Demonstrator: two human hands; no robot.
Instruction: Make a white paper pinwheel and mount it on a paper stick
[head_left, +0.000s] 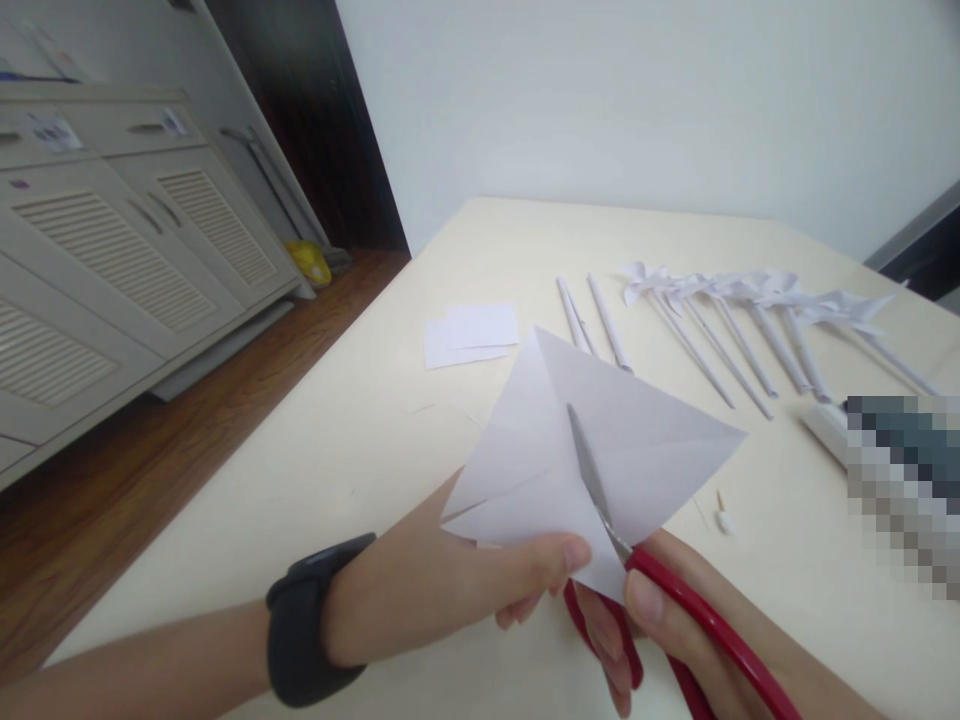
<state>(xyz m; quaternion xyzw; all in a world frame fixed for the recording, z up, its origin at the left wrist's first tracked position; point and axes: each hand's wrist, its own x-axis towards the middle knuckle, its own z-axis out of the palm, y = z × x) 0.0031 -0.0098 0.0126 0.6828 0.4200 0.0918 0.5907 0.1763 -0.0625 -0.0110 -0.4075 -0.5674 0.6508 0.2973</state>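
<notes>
The left hand (450, 585) holds a square of white paper (510, 430) up over the pale table (315, 460), with its thumb pressed on top and its other fingers tucked under the sheet. The right hand (671, 630) grips the red handles of a pair of scissors (592, 470), with its thumb near the spot where the blades meet. One blade lies on top of the paper and points from the near corner to the middle; the other blade is probably under the sheet, where it is hard to see. A thin slit runs in from the left corner of the paper. A black watch (296, 630) is on the left wrist. Past the paper are two flat white sheets (480, 330), one partly over the other, then some rolled paper sticks (609, 322) and a row of white paper pinwheels (739, 288) on sticks. A tiny white-tipped thing (724, 521) lies to the right of the paper
</notes>
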